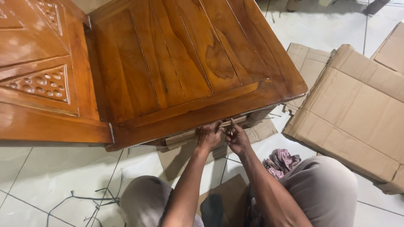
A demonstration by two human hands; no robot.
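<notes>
A glossy brown wooden seat (181, 63) with slatted panels fills the upper middle, joined at the left to a carved wooden panel (40, 82). Both my hands reach under its front edge. My left hand (209, 135) grips a pale strip of cardboard (185, 136) wedged beneath the front rail. My right hand (236, 136) pinches the same strip just to the right, fingers curled against the rail. My knees in grey trousers (324, 189) frame the bottom of the view.
Flattened brown cardboard boxes (357, 113) lie on the white tiled floor (50, 176) at the right. A crumpled pink rag (280, 162) sits by my right knee. Thin dark wires (90, 199) trail over the tiles at lower left.
</notes>
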